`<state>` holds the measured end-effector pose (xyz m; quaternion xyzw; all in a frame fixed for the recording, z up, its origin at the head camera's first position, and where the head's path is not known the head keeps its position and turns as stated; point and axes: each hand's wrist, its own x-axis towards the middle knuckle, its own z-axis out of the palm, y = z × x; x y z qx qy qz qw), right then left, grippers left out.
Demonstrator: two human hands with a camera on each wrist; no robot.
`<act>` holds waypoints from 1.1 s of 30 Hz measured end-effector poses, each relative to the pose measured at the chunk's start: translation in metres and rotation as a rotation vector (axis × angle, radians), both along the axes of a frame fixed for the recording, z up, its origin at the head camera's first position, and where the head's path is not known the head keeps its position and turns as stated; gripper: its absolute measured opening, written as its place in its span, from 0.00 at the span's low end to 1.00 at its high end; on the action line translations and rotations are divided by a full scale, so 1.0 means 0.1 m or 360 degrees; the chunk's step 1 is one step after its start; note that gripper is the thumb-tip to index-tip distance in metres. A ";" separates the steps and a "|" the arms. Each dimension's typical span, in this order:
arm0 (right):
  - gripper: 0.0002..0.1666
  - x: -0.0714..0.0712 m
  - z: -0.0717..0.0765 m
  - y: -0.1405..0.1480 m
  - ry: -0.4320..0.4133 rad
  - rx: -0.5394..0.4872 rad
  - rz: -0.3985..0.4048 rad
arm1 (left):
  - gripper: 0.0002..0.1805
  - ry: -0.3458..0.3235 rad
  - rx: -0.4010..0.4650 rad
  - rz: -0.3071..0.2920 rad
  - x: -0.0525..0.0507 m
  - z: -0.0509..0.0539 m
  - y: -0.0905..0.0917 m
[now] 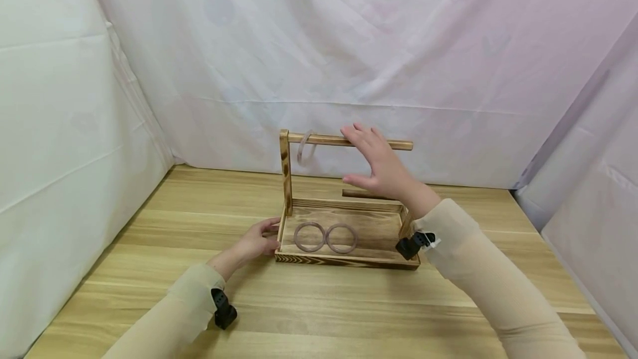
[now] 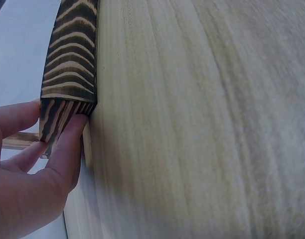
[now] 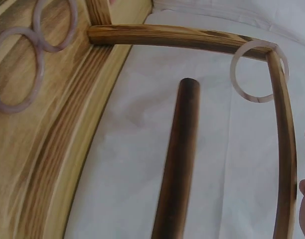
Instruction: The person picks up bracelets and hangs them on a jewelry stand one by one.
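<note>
A wooden bangle rack with a tray base (image 1: 344, 261) stands on the table. My left hand (image 1: 256, 240) holds the tray's left end, thumb and fingers at its corner (image 2: 55, 119). One translucent pale-purple bangle (image 1: 301, 151) hangs from the upper bar (image 1: 331, 139), near the left post (image 1: 286, 170). Two more bangles, a left one (image 1: 295, 237) and a right one (image 1: 356, 239), lie side by side in the tray. Over the upper bar's right half, my right hand (image 1: 384, 168) is spread and holds nothing. Whether it touches the bar I cannot tell.
A shorter dark lower rod (image 1: 356, 193) extends behind my right hand; my hand and forearm hide its right end. White cloth (image 1: 319, 60) hangs behind and at both sides of the wood-grain table (image 1: 299, 314).
</note>
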<state>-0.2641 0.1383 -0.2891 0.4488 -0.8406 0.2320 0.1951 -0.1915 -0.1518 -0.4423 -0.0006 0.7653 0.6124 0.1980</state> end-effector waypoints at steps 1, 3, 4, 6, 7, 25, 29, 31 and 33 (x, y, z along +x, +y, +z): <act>0.57 0.01 -0.02 0.01 0.0021 -0.0004 0.0000 | 0.36 0.0005 0.0002 -0.0007 0.00 0.00 0.00; 0.58 0.02 -0.06 0.04 0.0049 -0.0009 0.0000 | 0.36 0.0010 0.0004 -0.0019 0.01 0.01 0.00; 0.58 0.03 -0.09 0.05 0.0054 -0.0009 0.0005 | 0.36 0.0008 0.0008 -0.0016 0.01 0.01 0.00; 0.57 0.04 -0.13 0.07 0.0072 -0.0006 0.0006 | 0.36 0.0003 0.0006 -0.0008 0.01 0.01 0.00; 0.57 0.05 -0.14 0.08 0.0081 -0.0011 0.0012 | 0.36 0.0000 0.0004 -0.0009 0.01 0.01 0.00; 0.51 0.22 -0.43 0.24 0.0210 -0.0014 0.0148 | 0.36 -0.0012 0.0007 0.0010 0.01 0.00 0.01; 0.51 0.26 -0.50 0.24 0.0182 0.0043 0.0180 | 0.36 0.0002 0.0009 -0.0005 0.01 0.00 0.01; 0.52 0.28 -0.53 0.23 0.0174 0.0067 0.0205 | 0.36 0.0007 0.0016 -0.0004 0.00 0.00 0.01; 0.52 0.31 -0.55 0.21 0.0169 0.0085 0.0233 | 0.36 0.0010 0.0018 -0.0010 0.00 0.00 0.01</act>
